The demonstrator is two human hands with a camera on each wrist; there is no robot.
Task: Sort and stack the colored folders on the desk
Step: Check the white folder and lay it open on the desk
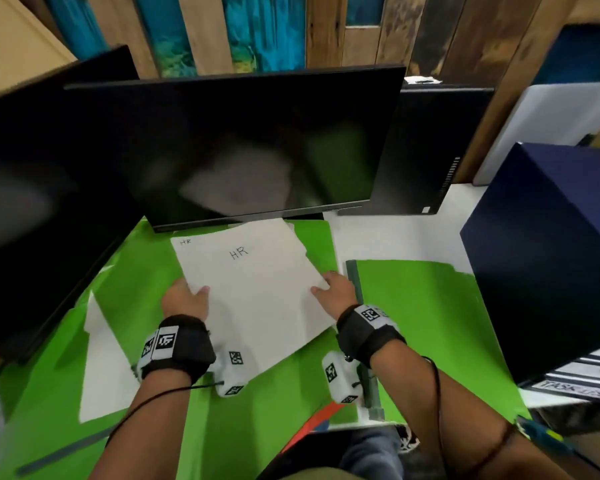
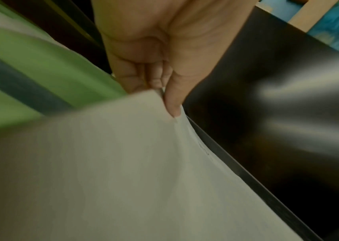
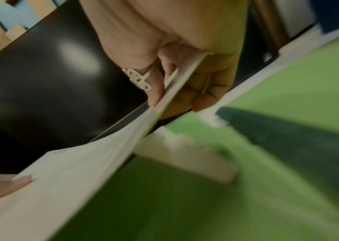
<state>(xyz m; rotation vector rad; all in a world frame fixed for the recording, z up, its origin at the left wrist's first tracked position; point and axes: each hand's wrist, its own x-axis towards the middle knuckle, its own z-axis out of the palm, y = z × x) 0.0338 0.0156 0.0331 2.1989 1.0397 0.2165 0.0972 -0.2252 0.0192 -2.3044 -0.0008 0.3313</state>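
A stack of white sheets [image 1: 253, 289] marked "HR" hangs just above the desk in front of the monitor. My left hand [image 1: 184, 299] pinches its left edge, thumb on top and fingers beneath; the wrist view shows the thumb [image 2: 172, 104] pressing into the sheets [image 2: 123, 171]. My right hand [image 1: 336, 287] grips the right edge, and its wrist view shows the thumb [image 3: 156, 91] above the stack [image 3: 82, 163] with fingers curled under. Open green folders [image 1: 153, 299] lie spread under the sheets, one [image 1: 423, 323] to the right with a dark spine strip [image 1: 355, 282].
A black monitor [image 1: 239, 150] stands right behind the sheets, with another dark screen [image 1: 32, 202] at the left. A navy box [image 1: 551, 254] sits at the right on the white desk [image 1: 395, 237]. A loose white sheet [image 1: 101, 368] lies on the left folder. A red-orange folder corner [image 1: 316, 424] shows near the front edge.
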